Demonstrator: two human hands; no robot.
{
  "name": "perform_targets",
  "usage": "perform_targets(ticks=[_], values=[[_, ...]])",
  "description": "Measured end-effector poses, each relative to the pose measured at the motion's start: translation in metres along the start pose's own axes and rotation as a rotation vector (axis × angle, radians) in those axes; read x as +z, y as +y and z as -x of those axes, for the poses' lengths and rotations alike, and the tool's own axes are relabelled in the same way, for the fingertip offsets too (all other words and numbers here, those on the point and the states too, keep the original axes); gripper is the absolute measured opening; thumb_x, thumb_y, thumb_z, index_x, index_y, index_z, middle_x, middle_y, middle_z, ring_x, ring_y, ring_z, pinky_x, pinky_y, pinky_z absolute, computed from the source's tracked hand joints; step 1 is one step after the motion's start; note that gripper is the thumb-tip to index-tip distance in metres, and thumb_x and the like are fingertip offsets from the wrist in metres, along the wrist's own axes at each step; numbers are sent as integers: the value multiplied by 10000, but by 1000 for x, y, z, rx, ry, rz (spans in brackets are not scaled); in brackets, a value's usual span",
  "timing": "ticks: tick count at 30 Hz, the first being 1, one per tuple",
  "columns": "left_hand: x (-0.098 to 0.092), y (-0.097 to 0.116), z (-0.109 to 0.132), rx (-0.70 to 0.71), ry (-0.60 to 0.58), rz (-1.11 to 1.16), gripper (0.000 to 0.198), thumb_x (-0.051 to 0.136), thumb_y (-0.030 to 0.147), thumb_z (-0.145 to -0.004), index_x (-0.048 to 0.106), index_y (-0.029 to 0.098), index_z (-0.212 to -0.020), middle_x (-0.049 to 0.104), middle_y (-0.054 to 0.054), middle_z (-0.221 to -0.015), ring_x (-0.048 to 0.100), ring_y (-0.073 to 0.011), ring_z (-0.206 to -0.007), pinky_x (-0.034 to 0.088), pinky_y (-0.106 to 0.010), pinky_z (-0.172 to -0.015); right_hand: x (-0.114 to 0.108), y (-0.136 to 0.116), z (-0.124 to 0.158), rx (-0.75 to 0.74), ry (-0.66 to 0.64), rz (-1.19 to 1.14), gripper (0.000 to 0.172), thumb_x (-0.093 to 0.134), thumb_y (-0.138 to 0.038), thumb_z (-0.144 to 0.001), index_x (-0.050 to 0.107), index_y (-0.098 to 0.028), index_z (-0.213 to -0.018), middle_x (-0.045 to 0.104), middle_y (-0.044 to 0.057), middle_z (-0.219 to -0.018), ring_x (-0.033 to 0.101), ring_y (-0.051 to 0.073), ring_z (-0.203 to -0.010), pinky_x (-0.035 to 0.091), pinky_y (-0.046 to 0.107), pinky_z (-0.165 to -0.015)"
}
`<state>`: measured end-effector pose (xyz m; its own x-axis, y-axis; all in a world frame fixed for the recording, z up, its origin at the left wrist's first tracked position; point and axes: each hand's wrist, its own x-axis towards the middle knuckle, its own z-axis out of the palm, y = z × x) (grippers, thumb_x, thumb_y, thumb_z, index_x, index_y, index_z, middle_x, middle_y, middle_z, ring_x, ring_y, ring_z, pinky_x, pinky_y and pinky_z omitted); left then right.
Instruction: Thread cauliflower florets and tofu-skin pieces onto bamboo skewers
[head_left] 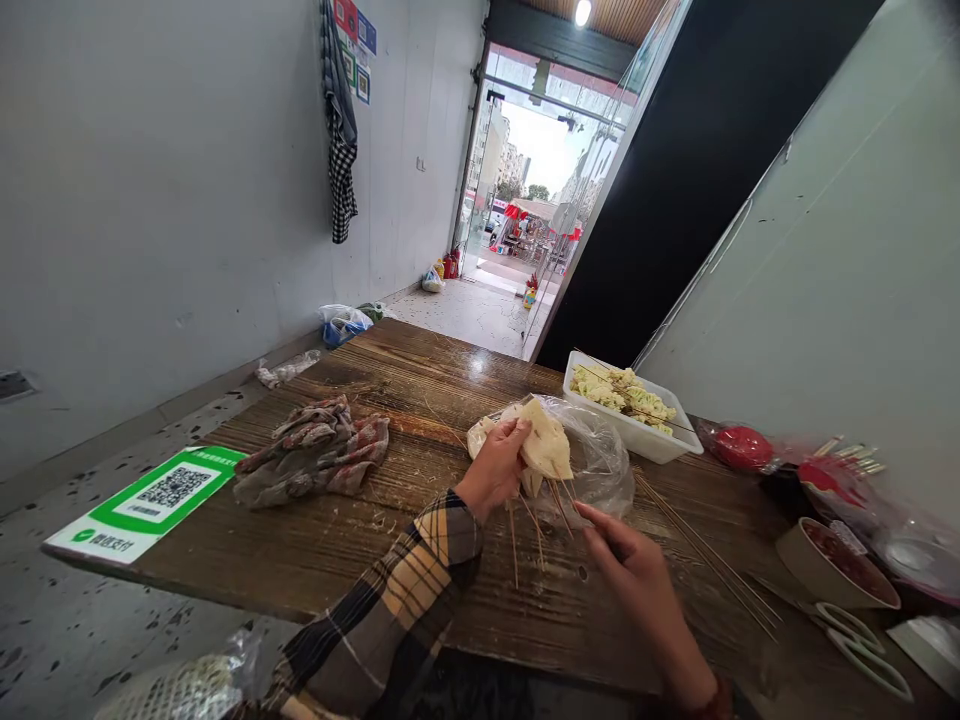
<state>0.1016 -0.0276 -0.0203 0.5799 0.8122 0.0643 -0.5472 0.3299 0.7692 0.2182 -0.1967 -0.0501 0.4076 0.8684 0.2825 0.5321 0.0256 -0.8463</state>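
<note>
Near the table's middle, my left hand is closed on a folded, pale yellow sheet that looks like tofu skin. Several thin wooden skewers stick out below the sheet, pointing down toward me. My right hand is closed, thumb and index finger pinching a thin skewer just below the sheet's lower edge. Whether that skewer's tip is inside the sheet I cannot tell. Behind both hands lies a clear plastic bag, with more pale sheets partly hidden by my left hand.
A white tub of skewered cauliflower stands at the back right. Loose skewers, scissors and a bowl of dark red food lie to the right. Leftward are a crumpled cloth and a green QR-code sign.
</note>
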Motion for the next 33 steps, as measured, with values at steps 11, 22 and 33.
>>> perform_targets(ticks=[11, 22, 33], values=[[-15, 25, -7, 274, 310, -109, 307, 656, 394, -753, 562, 163, -931, 656, -46, -881, 635, -116, -673, 484, -229, -599, -17, 17, -24, 361, 29, -403, 570, 719, -471, -677, 679, -108, -1114, 435, -58, -533, 274, 54, -455, 177, 197, -424], [-19, 30, -8, 342, 455, -86, 229, 597, 359, -753, 537, 179, -882, 611, -18, -816, 597, -112, -664, 458, -239, -596, -4, -17, -41, 415, -114, -773, 477, 801, -408, -620, 710, -153, -1012, 432, -80, -511, 228, 8, -400, 125, 163, -389], [-20, 28, -10, 325, 443, -108, 261, 597, 379, -746, 541, 176, -899, 618, -23, -838, 595, -110, -666, 448, -243, -605, -7, 10, -67, 376, 8, -519, 551, 774, -452, -580, 695, -102, -999, 476, -65, -484, 307, 27, -377, 188, 167, -372]])
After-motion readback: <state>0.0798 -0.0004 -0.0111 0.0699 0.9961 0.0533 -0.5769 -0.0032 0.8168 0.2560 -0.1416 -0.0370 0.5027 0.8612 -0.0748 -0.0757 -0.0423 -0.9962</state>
